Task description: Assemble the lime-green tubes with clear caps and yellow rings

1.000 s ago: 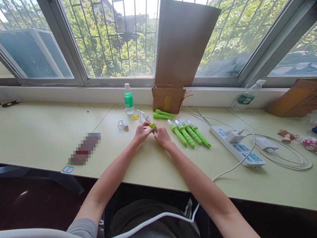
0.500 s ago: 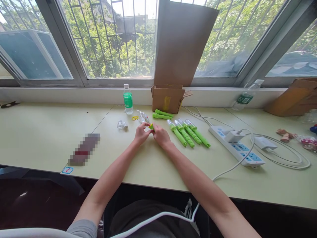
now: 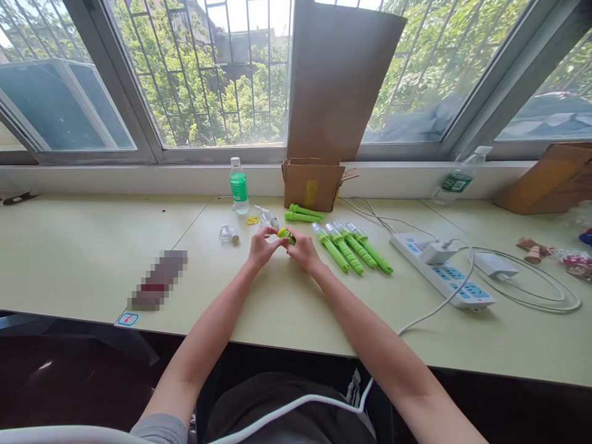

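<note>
My right hand [image 3: 303, 251] is closed around a green plastic handle [image 3: 290, 238], much of it hidden by the fingers. At its upper end sits a yellow ring [image 3: 282, 232], which my left hand [image 3: 263, 249] pinches between thumb and fingers. Just beyond the hands lie several clear plastic pieces [image 3: 272, 219], with loose yellow rings [image 3: 252, 220] to their left. More clear caps [image 3: 228, 234] rest left of my left hand. To the right, several green handles with clear tips [image 3: 345, 248] lie side by side. Two bare green handles [image 3: 303, 216] are farther back.
A water bottle [image 3: 239, 186] and an open cardboard box [image 3: 311, 186] stand along the back. On the right are a power strip [image 3: 444, 271] with white cables, a charger [image 3: 496, 266] and a second bottle [image 3: 460, 179]. A blurred-out flat object [image 3: 157, 280] lies left.
The green handle has turned between my hands, so its yellow end and more of its green body show now. My hands stay in nearly the same place.
</note>
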Demonstrator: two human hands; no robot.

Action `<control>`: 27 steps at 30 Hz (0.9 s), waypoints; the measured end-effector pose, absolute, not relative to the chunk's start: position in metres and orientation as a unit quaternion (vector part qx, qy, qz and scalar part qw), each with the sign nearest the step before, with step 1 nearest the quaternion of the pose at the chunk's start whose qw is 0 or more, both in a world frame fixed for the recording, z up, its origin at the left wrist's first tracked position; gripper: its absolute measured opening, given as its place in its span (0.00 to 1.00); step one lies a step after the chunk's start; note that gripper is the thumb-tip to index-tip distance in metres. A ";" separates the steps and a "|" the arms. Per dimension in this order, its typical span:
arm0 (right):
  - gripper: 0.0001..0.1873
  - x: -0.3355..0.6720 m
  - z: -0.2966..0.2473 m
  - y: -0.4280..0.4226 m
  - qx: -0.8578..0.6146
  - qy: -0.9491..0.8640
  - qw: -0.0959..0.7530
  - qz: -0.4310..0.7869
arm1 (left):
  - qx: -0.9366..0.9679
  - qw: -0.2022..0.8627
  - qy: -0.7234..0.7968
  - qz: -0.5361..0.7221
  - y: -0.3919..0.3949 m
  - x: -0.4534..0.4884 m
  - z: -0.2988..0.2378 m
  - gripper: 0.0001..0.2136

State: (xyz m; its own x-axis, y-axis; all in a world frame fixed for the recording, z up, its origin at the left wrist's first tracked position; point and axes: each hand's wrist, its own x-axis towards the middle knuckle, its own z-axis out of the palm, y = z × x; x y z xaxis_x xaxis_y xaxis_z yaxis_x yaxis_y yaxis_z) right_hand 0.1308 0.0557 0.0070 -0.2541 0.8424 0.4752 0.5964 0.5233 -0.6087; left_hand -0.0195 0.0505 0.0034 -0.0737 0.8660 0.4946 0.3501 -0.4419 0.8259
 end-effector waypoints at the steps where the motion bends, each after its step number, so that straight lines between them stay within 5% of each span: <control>1: 0.21 0.131 0.007 0.056 -0.464 -0.766 0.408 0.177 | 0.640 0.231 0.473 0.559 0.050 -0.020 0.004 0.18; 15: 0.16 0.126 0.009 0.053 -0.380 -0.548 0.428 0.610 | 0.645 0.317 0.438 0.539 0.053 -0.026 0.005 0.20; 27: 0.13 0.134 0.007 0.060 -0.374 -0.449 0.401 0.705 | 0.624 0.409 0.401 0.531 0.056 -0.026 0.003 0.19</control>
State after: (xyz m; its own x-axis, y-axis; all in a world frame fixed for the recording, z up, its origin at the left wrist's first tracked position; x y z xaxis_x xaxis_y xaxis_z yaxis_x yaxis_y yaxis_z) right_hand 0.1344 0.0595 0.0070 -0.3977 0.9020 -0.1680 -0.2303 -0.2755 -0.9333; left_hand -0.0265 0.0564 0.0030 0.1144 0.9351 0.3355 0.0664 -0.3441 0.9366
